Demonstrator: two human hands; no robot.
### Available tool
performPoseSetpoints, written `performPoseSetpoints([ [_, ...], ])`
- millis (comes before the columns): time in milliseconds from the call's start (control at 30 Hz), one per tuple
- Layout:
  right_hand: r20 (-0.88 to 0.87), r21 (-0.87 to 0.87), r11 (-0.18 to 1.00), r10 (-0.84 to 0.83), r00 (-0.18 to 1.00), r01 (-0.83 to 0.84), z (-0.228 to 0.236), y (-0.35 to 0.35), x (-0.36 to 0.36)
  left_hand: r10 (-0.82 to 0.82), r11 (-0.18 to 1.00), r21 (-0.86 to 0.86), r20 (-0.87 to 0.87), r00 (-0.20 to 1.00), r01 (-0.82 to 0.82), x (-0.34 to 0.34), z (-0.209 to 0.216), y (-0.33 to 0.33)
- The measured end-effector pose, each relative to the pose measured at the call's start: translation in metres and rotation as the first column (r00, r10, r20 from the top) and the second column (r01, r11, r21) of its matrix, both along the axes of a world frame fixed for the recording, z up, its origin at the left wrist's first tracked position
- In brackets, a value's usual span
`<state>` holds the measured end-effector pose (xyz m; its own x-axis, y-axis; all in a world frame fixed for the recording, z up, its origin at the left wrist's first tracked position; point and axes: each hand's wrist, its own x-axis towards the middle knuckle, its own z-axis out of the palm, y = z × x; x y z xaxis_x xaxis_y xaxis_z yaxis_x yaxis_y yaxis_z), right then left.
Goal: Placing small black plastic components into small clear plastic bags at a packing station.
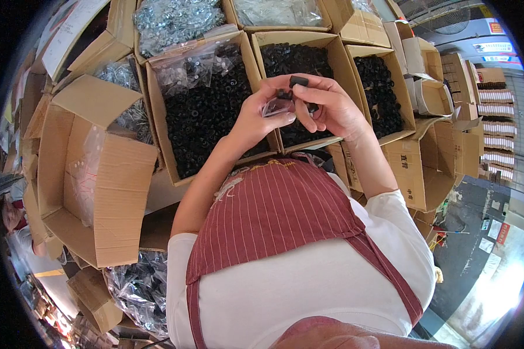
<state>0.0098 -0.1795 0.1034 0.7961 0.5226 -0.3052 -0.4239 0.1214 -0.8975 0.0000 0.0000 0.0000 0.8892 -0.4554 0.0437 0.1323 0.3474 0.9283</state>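
Both hands meet above the open carton of small black parts (297, 58) in the middle. My left hand (253, 119) is closed on a small clear plastic bag (276, 107), its mouth turned toward the other hand. A few dark pieces show at the bag's top, partly covered by fingers. Between thumb and fingers, my right hand (337, 107) pinches a short black cylindrical part (298, 81) just above the bag. Another dark piece appears by its lower fingers, too hidden to name.
Left of the hands stands a carton of black ring-shaped parts (201, 116) with clear bags on top. A narrower carton of black parts (381, 87) is at the right. Silver metal pieces (177, 23) fill a box behind. An open-flapped carton (119, 200) juts out at left.
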Motion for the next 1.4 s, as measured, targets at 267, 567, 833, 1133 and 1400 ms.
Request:
performPoseSetpoints([
  [267, -0.007, 0.019, 1.000, 0.018, 1.000, -0.017, -0.005, -0.002, 0.001, 0.024, 1.000, -0.003, 0.050, 0.998, -0.024, 0.000, 0.004, -0.002],
  [567, 0.360, -0.093, 0.996, 0.037, 0.932, -0.004, -0.006, 0.007, -0.002, 0.019, 0.997, 0.069, 0.072, 0.997, -0.024, 0.002, -0.002, 0.000],
  [833, 0.311, -0.147, 0.988, 0.093, 0.946, -0.049, 0.002, 0.009, 0.000, 0.084, 0.994, 0.053, 0.183, 0.980, -0.095, 0.001, -0.004, -0.001],
  [1133, 0.372, 0.074, 0.996, 0.011, 0.928, -0.041, -0.011, 0.029, 0.001, 0.065, 0.995, 0.061, 0.153, 0.986, -0.075, 0.000, -0.004, -0.001],
  [1400, 0.560, -0.122, 0.879, -0.322, 0.763, 0.460, -0.011, -0.047, 0.030, 0.091, 0.991, 0.088, 0.124, 0.988, -0.102, 0.000, 0.009, 0.003],
])
